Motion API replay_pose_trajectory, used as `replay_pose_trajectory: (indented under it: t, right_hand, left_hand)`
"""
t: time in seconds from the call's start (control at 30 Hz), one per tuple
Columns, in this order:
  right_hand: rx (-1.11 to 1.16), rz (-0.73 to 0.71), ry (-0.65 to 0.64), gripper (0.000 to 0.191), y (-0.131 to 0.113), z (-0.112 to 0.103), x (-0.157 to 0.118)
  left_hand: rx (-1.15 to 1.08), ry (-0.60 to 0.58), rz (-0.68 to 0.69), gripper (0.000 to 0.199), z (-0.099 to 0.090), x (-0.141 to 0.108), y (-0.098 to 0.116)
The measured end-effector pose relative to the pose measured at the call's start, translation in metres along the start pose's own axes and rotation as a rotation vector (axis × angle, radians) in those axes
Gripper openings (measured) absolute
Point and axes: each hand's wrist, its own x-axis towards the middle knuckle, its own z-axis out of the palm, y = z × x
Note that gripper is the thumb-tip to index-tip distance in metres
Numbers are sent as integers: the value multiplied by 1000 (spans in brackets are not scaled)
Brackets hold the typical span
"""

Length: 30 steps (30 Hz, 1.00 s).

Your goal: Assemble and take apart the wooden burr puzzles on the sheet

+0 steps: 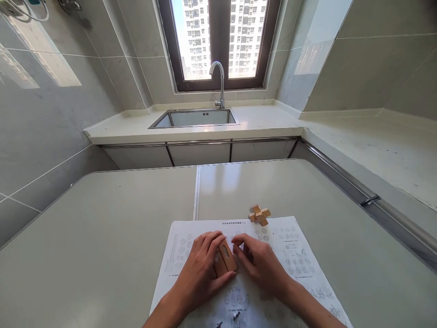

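Note:
My left hand (202,266) is wrapped over a flat brown wooden puzzle block (228,256), thumb along its near edge and fingers across its far side. Two parts lie side by side in the block, and the right one has an oval slot. Part of the block is hidden under my fingers. Just right of it, my right hand (261,262) is closed, its fingertips curled toward the thumb; anything between them is hidden. Beneath both hands lies a printed sheet (307,273) with rows of small diagrams. An assembled wooden cross-shaped puzzle (260,215) rests at the sheet's far edge.
The sheet lies on a pale glossy table (102,228) with a seam down its middle. Beyond it are a white counter (266,116), a steel sink (201,118), a faucet (221,84) and a window (219,45). A metal rail (341,171) runs along the right counter.

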Motion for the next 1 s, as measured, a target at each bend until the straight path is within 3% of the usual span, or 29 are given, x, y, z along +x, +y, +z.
replay_pose_trajectory:
  t: [0.3, 0.6, 1.0]
  right_hand:
    - [-31, 2, 6, 16, 0, -2, 1]
    - [-30, -5, 28, 16, 1, -3, 0]
    - [-15, -2, 22, 17, 0, -4, -1]
  left_hand:
    - [171, 199, -157, 44, -2, 2, -19]
    - [271, 302, -332, 43, -9, 3, -42]
    - [320, 330, -425, 48, -18, 4, -54]
